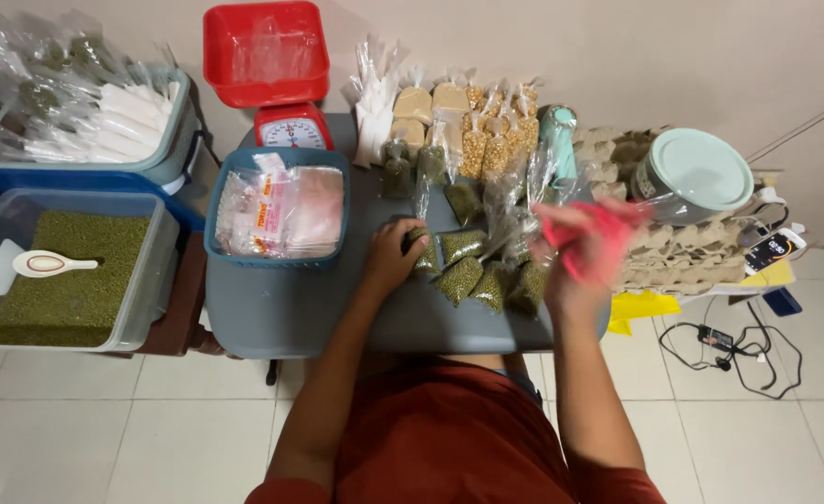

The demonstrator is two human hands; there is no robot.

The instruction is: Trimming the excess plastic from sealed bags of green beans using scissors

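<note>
L hand (391,254) rests on the grey surface (281,313), fingers curled down around a small clear packet of green beans (423,250), gripping it at the hand's 2 o'clock. Just beside it, toward 3 o'clock, more filled bean packets (473,271) lie in a loose cluster, some touching each other.

R hand (587,245) is raised above the surface's right edge and blurred; fingers look closed round something pink-red (575,233), but can't tell what it is. A crinkled clear plastic bag (515,201) sits at the hand's 9 o'clock, near the packets.

At 12 o'clock from the cluster, along the back of the surface, stand rows of tied packets: yellow corn kernels (496,140), pale beige powder (426,103) and empty clear bags (373,103). A blue basket (277,261) holding flat plastic bags lies at 9 o'clock from L hand, w/ a red kitchen scale (289,126) and its red tray (265,51) behind it at 12.

Far left, a clear tub (155,271) full of loose green beans w/ a white scoop (50,264) on top; behind it another bin (174,140) of bagged goods. To the right at 3 o'clock, stacked egg cartons (683,252) carry a mint-lidded container (697,173); a phone (771,250) and cables (734,350) lie near, the cables on the tiled floor
</note>
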